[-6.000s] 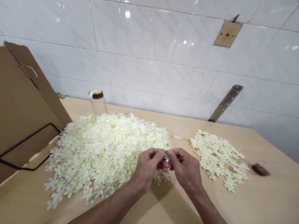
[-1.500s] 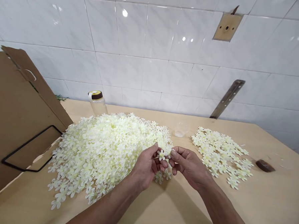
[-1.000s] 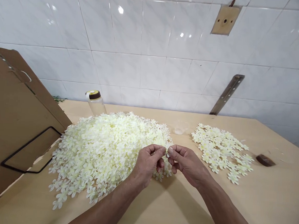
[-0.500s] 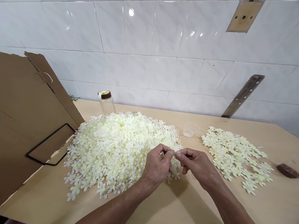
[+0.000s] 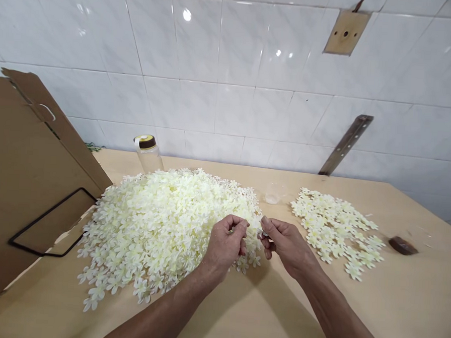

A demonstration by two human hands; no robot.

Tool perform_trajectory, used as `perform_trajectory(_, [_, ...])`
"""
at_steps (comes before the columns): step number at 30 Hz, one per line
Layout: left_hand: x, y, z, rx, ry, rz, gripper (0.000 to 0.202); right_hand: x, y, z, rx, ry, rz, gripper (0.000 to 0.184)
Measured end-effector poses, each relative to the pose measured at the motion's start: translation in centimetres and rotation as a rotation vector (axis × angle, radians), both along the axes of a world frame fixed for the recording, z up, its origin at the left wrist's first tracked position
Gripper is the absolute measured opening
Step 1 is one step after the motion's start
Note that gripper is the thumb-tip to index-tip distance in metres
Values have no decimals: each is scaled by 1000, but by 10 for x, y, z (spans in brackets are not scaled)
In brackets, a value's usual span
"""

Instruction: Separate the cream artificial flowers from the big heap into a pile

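A big heap of cream-white fabric flowers (image 5: 162, 221) covers the middle of the wooden table (image 5: 410, 310). A smaller, flatter spread of the same flowers (image 5: 335, 230) lies to its right. My left hand (image 5: 225, 242) hovers at the big heap's right edge, thumb and fingers pinched together on something I cannot make out. My right hand (image 5: 284, 242) is a short gap to its right, also pinched shut; whatever it holds is too small to name.
A tall cardboard sheet (image 5: 24, 178) with a black rectangle leans at the left. A clear bottle with a dark cap (image 5: 147, 152) stands behind the heap. A small clear cup (image 5: 272, 194) sits between the piles. A brown block (image 5: 403, 245) lies at right. Tiled wall behind.
My two hands, pinched together half a second ago, have drawn apart a little. A flower that showed between the fingers 1.5 seconds ago is out of sight. The camera view shifted right.
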State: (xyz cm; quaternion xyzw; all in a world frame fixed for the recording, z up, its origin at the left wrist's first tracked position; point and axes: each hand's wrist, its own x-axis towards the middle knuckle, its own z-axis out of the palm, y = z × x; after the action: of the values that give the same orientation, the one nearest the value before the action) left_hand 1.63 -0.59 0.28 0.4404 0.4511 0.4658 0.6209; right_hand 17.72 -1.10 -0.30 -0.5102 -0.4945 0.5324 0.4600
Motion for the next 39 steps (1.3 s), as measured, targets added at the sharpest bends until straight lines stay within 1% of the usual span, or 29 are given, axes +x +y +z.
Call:
perform_trajectory(3, [0,0,-1,-5,-12,-8,26,-1,0,1,13,-16,-16,51])
perform_trajectory(9, [1,-1,1,7,-25,-66,33,-2,-1,5,8,-1,22,50])
perform_trajectory(12, [1,0,0,58,-19,-27,33,-4,-2,8,-7,10,23,52])
perform_trajectory(16, [1,0,-4,138,32,43,26,-6,-3,10,-23,-9,23,53])
perform_trajectory(19, [0,-1,-6,177,95,54,26,-6,-4,9,-20,-26,8,52])
perform_trajectory(22, [0,-3,-8,198,144,36,28,-4,-3,8,-5,-50,-23,50])
perform_trajectory(26, [0,-2,-11,202,125,32,33,0,-1,6,31,-34,-102,46])
perform_trajectory(28, [0,-1,-12,191,97,44,35,1,0,5,45,1,-113,43])
perform_trajectory(33, [-2,0,-9,180,90,70,34,1,1,5,46,59,-54,44])
perform_trajectory(39, [-1,1,-10,155,115,37,25,-1,-2,6,75,16,-39,47])
